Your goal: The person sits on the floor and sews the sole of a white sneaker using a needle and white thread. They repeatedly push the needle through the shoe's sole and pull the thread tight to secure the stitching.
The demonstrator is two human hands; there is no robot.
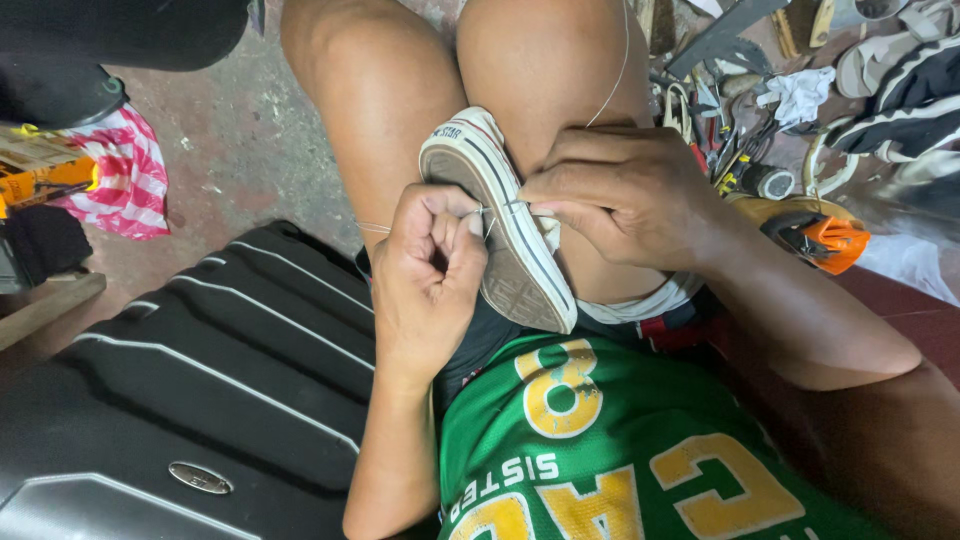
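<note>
Seated, knees up, a white sneaker (500, 225) wedged on its side between the thighs, sole turned toward the camera, toe end up near the knees, heel down by the lap; left hand (428, 275) curled into a loose fist just beside the sole's edge, thumb and forefinger pressed together, pinching something thin at the rim, likely a needle, too small to tell; right hand (620, 195) resting on the upper from the other side, fingers (545, 190) bunched and pressed against the sidewall, tips pinching at the same spot on the rim; the two hands nearly meeting across the sole's edge. Fine thread (612, 85) running up from the right hand over the right thigh and out of the top of the view; another short length trailing off left of the left hand. Green jersey (600, 460) with yellow lettering low in the view. Black ribbed suitcase (200, 400) on the floor at left, touching the left forearm's side; pink striped cloth (130, 180) further left; scattered tools (720, 130) and an orange-tipped tool (815, 235) at right, behind the right wrist.
</note>
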